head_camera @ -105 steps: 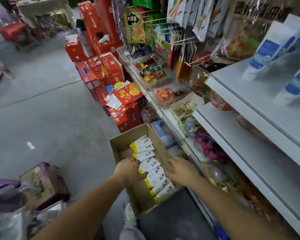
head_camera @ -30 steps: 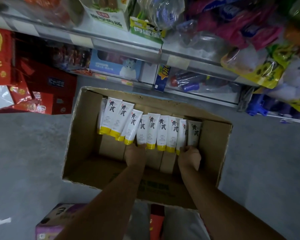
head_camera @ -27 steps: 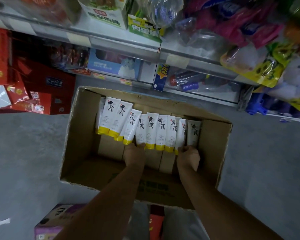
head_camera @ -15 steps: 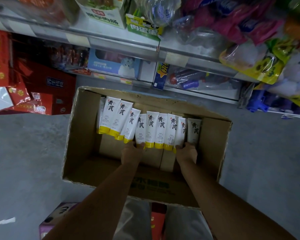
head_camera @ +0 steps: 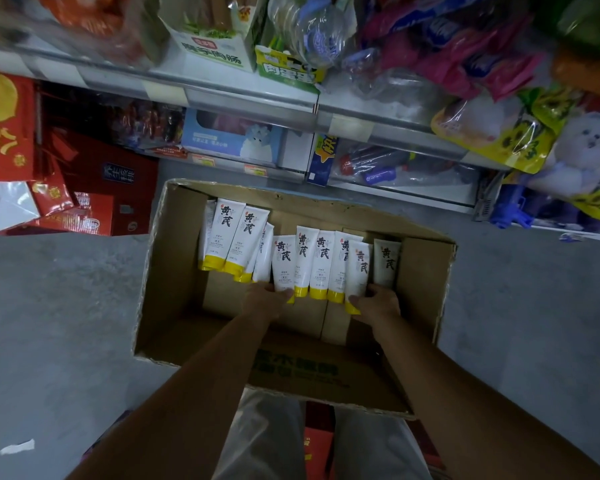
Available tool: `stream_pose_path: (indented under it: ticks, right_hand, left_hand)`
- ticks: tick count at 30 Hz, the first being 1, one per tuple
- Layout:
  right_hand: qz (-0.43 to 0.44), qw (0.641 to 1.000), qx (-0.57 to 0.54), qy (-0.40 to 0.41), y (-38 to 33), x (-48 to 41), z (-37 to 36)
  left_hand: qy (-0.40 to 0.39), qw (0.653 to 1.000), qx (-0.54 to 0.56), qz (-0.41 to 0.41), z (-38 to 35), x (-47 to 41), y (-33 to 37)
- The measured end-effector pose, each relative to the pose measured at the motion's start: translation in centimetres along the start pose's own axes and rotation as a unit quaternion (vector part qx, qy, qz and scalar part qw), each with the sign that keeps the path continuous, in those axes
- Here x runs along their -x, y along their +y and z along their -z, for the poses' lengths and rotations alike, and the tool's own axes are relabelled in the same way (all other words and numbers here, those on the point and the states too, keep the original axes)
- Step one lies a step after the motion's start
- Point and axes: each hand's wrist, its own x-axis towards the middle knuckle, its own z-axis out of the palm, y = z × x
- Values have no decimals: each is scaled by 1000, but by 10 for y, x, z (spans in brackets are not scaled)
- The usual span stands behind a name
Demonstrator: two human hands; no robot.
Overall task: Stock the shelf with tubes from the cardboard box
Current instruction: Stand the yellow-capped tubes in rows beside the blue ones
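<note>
**Two hands gather a bunch of tubes inside a cardboard box**

Seen from above, a person's bare arms reach down into an open cardboard box (head_camera: 174, 271). It stands on a grey floor (head_camera: 49, 306) in front of a low shop shelf (head_camera: 250, 98) crowded with packets. White tubes (head_camera: 321, 265) with yellow caps stand in a row against the far wall of the box, caps toward the person.

The left hand (head_camera: 265, 301) curls its fingers round the cap end of the leftmost tube in a middle bunch of five. The right hand (head_camera: 378, 303) pinches the cap end of the tube at the right of that bunch. So both hands are closed on tubes, one at each side. A few leaning tubes (head_camera: 236, 237) sit at the left of the box. A lone tube (head_camera: 387, 263) stands at the right, just beside the right hand.

The step appears to be lifting the bunch out as one. To do it well, press the hands toward each other so the middle tubes are squeezed and cannot slip. Keep the caps level, and lift straight up clear of the box rim before turning to the shelf. The tubes look smooth, so a loose squeeze may drop the middle ones.
</note>
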Motion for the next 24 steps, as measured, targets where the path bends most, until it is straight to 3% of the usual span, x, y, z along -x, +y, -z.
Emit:
stream_pose_path:
  ticks: [4, 8, 15, 24]
  right_hand:
    - [8, 999, 28, -14, 3, 15, 6]
    - [21, 999, 33, -32, 3, 38, 16]
    - [110, 991, 74, -2, -13, 99, 64]
    - [193, 977, -84, 22, -35, 136, 123]
  left_hand:
    - [-34, 995, 69, 55, 6, 14, 9]
    - [-30, 996, 67, 48, 13, 37, 8]
    - [11, 996, -15, -88, 35, 115, 11]
    - [-26, 970, 58, -233, 52, 211, 69]
